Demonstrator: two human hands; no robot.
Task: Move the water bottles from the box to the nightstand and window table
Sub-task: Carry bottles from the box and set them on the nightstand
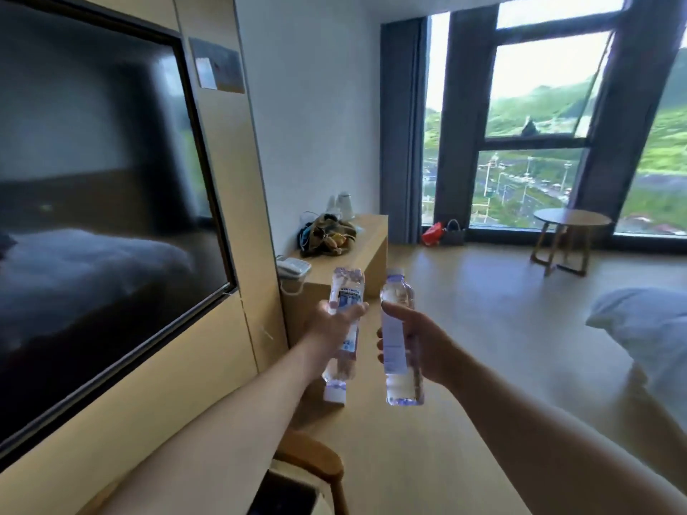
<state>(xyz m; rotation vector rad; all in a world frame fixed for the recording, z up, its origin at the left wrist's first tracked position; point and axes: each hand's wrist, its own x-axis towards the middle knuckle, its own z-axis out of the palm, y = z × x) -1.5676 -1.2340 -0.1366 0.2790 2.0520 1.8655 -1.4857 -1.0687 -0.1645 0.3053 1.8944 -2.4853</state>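
**Head view: a bottle in each hand, mid-room**

Head camera looks past a wooden chair back at the near bottom edge. Just beyond, both arms reach forward. The left hand grips an upside-down water bottle, its white cap pointing down. The right hand wraps around an upright bottle, cap up. The two bottles hang side by side, slightly apart, above the wooden floor. A dark TV screen fills the left wall. Farther off, a low desk carries a phone and a bag. A round window table stands far right by the glass.
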